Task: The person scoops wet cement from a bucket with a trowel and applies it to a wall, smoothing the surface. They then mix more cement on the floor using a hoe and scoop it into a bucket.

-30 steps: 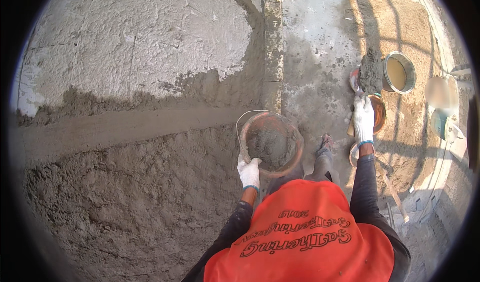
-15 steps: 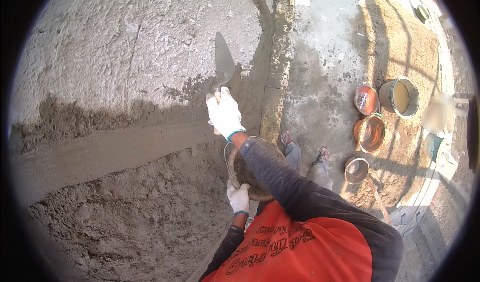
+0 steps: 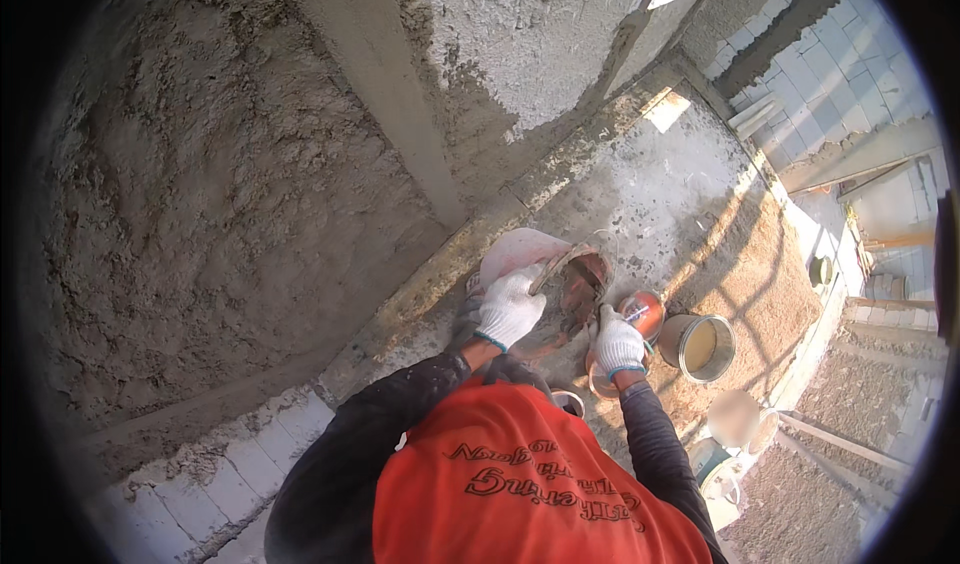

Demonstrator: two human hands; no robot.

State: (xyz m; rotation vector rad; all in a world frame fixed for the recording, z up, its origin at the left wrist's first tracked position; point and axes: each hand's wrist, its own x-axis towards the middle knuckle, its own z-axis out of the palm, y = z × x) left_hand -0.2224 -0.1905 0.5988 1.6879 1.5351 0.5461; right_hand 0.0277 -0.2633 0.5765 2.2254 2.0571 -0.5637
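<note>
My left hand (image 3: 512, 309), in a white knit glove, is closed on the rim of a pinkish bucket (image 3: 520, 252). The bucket is tipped on its side, its mouth facing right, with grey residue inside. My right hand (image 3: 619, 342), also gloved, is closed beside the bucket's mouth around a trowel (image 3: 580, 296). The trowel's blade points into the mouth and is partly hard to make out. Just past the right hand sits an orange-red container (image 3: 643, 312); another orange tub (image 3: 602, 379) is partly hidden under that hand.
A grey pail (image 3: 698, 348) of murky liquid stands right of the containers, beside a sand heap (image 3: 765, 284). A rough plastered wall (image 3: 220, 164) rises on the left, with a low ledge (image 3: 450, 254) along its foot. Pale blocks (image 3: 230, 479) show at lower left.
My view has turned from the wall toward the floor containers. The right hand has brought the trowel down from the wall to the bucket, which the left hand now holds tipped over.
</note>
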